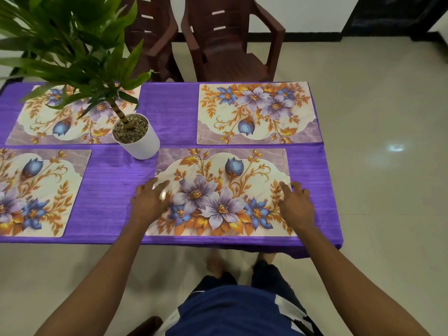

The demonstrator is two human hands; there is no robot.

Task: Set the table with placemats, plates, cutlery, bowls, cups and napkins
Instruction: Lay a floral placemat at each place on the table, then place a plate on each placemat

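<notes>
A smooth, glossy rectangular near-right placemat (223,192) — cream and marbled mauve, printed with purple and blue flowers and orange leaves — lies flat on the ribbed purple tablecloth (169,110) at the table's five o'clock corner, its long axis running left to right along the near edge and its flower cluster turned toward the person. The left hand (151,200) rests on its nine o'clock edge with fingers straight and spread, gripping nothing; the right hand (297,202) lies over its three o'clock edge, fingers likewise extended and relaxed, partly on the cloth. Three matching mats lie flat with the same left-right long axis: the far-right placemat (257,112) at one o'clock, its flowers pointing away, the far-left placemat (70,117) at eleven o'clock, partly under leaves, and the near-left placemat (36,192) at eight o'clock. A round white pot (140,141) filled with pebbles holds a leafy green plant (72,44) near the centre. Two brown slatted plastic chairs (225,40) stand beyond the twelve o'clock edge.
</notes>
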